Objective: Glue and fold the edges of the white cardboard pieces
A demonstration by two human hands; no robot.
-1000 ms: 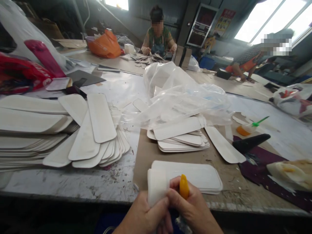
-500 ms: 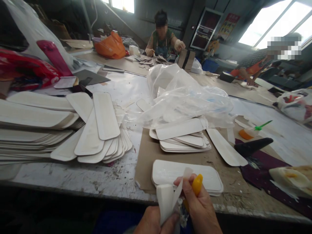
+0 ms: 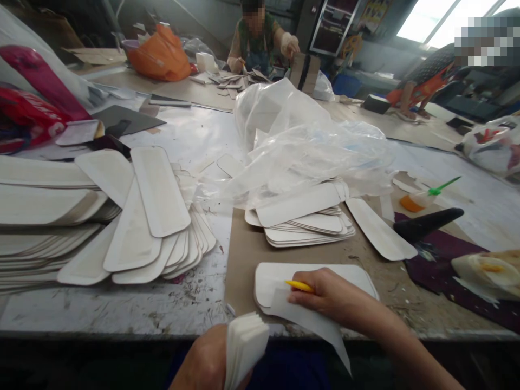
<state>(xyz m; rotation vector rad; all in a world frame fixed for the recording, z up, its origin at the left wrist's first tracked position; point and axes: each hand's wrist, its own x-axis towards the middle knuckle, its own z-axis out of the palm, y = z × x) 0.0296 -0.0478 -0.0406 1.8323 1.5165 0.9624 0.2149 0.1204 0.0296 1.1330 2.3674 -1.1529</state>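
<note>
My left hand [image 3: 205, 355] is closed around a folded wad of white strips [image 3: 246, 346] below the table's front edge. In my right hand [image 3: 331, 295] are a yellow pointed tool [image 3: 299, 285] and a single thin white strip [image 3: 303, 317], whose tail hangs over the edge. That hand is over a small stack of white rounded panels [image 3: 268, 276], and the strip lies partly across its front; whether it touches is unclear. Behind this stack, more white panels [image 3: 296, 208] are piled on a brown board [image 3: 246, 252], partly under a clear plastic bag [image 3: 292, 141].
Fanned piles of white panels [image 3: 130, 233] cover the left. To the right lie a black tapered object [image 3: 428, 225], an orange-and-green applicator [image 3: 416, 201], purple cloth [image 3: 442, 249] and a whitish container [image 3: 483, 271]. Two people work across the table [image 3: 195, 130].
My right hand has drawn one strip away from the wad and carried it onto the panel stack. My left hand has shifted left with the wad. The view has tilted down slightly.
</note>
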